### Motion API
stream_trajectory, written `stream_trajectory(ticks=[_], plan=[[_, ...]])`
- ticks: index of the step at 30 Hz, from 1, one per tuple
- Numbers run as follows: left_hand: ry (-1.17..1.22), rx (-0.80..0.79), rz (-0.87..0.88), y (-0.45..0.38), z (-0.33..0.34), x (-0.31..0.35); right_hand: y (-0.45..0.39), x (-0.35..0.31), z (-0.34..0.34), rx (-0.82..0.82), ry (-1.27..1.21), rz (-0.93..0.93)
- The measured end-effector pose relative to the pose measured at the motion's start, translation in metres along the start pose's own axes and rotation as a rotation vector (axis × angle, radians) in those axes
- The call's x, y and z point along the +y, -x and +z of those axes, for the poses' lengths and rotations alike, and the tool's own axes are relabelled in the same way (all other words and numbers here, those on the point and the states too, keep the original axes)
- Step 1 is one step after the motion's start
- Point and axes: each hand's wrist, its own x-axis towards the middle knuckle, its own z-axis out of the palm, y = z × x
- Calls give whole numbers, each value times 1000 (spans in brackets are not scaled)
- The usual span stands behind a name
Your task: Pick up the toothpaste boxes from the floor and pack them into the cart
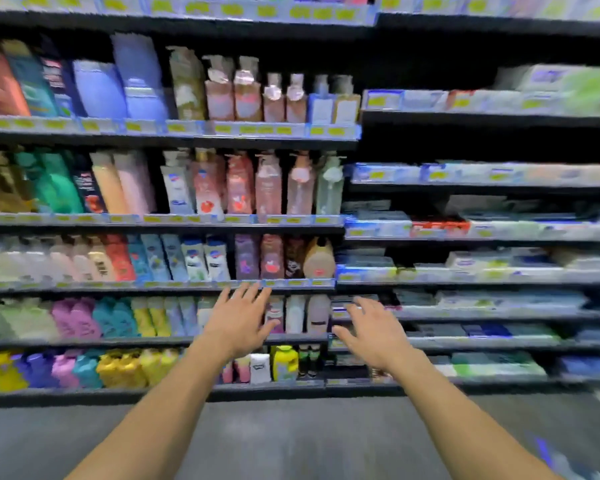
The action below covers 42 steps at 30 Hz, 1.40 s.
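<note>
My left hand [239,318] and my right hand [373,330] are both stretched out in front of me, fingers spread, holding nothing. They hover in the air before the store shelves, apart from each other. Flat boxes [492,363] that look like toothpaste lie stacked on the right-hand shelves. No box lying on the grey floor [291,438] and no cart shows in this blurred view. A blurred blue-and-white shape [551,455] sits at the bottom right corner; I cannot tell what it is.
A tall black shelf unit [160,223] fills the left, packed with bottles and refill pouches. A second unit [482,237] on the right holds flat boxes. Grey floor runs between me and the shelves.
</note>
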Motion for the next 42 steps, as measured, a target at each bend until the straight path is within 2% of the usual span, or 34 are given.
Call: stream_trajectory(ticks=[5,10,17,22,28,35,42], plan=[[5,10,277,-88,-12,143,66,158,3,-21,3,327],[22,58,563,-149,-23,289,151,263,9,25,-19,617],[9,23,947,-202,-14,469,257,352,35,8,-74,1047],[5,53,1166,-244,-3,571,288,397,44,14,-102,1288],[-30,-62,1323,-301,19,657,275,445,49,16,-137,1444],[-30,-112,1420,-342,48,725,248,498,70,-10,-219,1494],[-77,-224,1376,-370,107,789,239,573,123,-58,-308,1456]])
